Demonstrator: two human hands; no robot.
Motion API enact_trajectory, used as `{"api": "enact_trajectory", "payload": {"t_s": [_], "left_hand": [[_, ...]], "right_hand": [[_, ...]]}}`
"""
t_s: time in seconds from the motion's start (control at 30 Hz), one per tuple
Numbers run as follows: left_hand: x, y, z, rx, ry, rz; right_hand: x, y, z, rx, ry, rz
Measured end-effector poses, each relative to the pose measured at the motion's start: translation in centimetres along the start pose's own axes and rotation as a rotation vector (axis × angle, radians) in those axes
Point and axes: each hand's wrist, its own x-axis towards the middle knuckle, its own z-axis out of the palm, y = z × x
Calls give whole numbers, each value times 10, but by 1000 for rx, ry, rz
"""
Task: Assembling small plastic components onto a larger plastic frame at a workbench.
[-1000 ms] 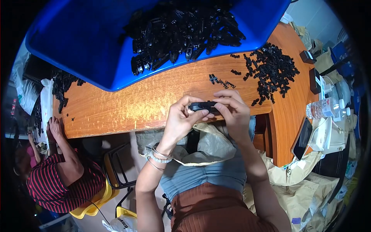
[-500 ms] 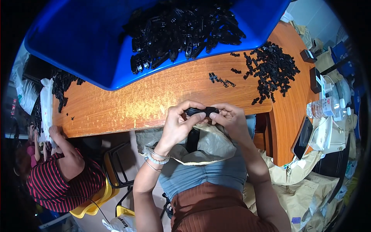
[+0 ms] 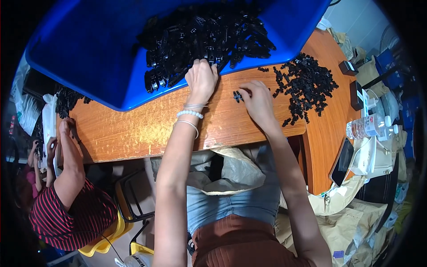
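My left hand (image 3: 202, 81) reaches to the front lip of the blue bin (image 3: 126, 106), its fingers curled down at the heap of long black plastic parts (image 3: 195, 35). What those fingers grip is hidden behind the knuckles. Lower and to the right, my right hand (image 3: 259, 103) hovers low over the wooden table, thumb and forefinger pinched at a small black toothed plastic piece (image 3: 237, 95). A pile of similar small black pieces (image 3: 313, 82) spreads beyond that hand. Across my lap lies an opened pale woven sack (image 3: 240, 171), with something dark inside.
On the wooden table's (image 3: 133, 133) right side are a clear plastic bottle (image 3: 362, 127), a phone (image 3: 343, 161) and small black boxes (image 3: 356, 95). A co-worker in a striped shirt (image 3: 75, 216) sits at the left. Brown paper sacks (image 3: 351, 227) lie at the lower right.
Both hands have left the black part they held together above the sack. My left hand moved up to the bin, my right to the small pieces on the table. The black part is gone from my hands.
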Motion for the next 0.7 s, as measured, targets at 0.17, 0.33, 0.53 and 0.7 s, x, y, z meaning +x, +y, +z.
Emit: {"api": "enact_trajectory", "payload": {"t_s": [0.17, 0.33, 0.53, 0.7], "left_hand": [[-10, -4, -3, 41, -5, -34], [-54, -12, -35, -196, -41, -122], [-107, -21, -52, -631, -130, -194], [-128, -5, -67, -1002, -261, -344]], "right_hand": [[17, 5, 14, -147, -212, 26], [16, -4, 13, -376, -312, -93], [10, 12, 20, -20, 4, -176], [-12, -3, -24, 1019, -190, 394]]}}
